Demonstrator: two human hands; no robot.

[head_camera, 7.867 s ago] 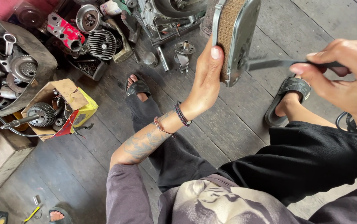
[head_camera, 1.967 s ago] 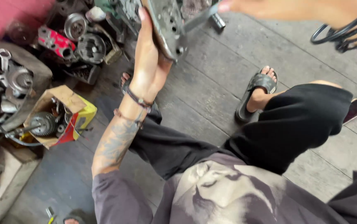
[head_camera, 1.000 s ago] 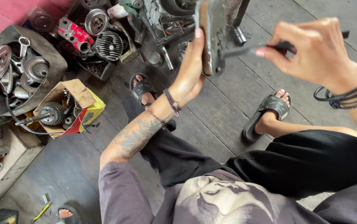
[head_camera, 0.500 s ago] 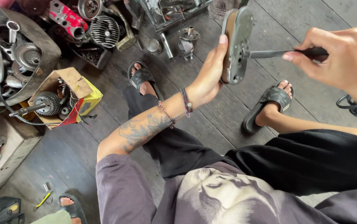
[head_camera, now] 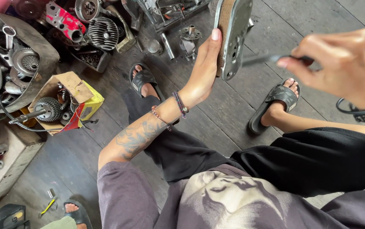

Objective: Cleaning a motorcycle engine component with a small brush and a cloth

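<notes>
My left hand (head_camera: 203, 68) holds up a flat grey metal plate (head_camera: 236, 36) with a brown pad on its back, palm against the pad and fingers along its left edge. My right hand (head_camera: 343, 63) grips a thin dark tool (head_camera: 267, 58) by its handle. The tool's shaft points left, and its tip meets the plate's face near the lower holes. Both hands are raised above my knees. The right hand is blurred by motion.
Engine parts lie on the dark plank floor: a finned cylinder (head_camera: 102, 33), a red part (head_camera: 65, 23), gears in a tyre-like tub (head_camera: 8, 55), a cardboard box (head_camera: 63, 104) with a toothed gear. Another person's sandalled foot (head_camera: 75, 212) shows at bottom left.
The view has shifted slightly. The plate and my left hand stay raised, and my right hand with the tool stays at the plate's face, now blurred with movement.
</notes>
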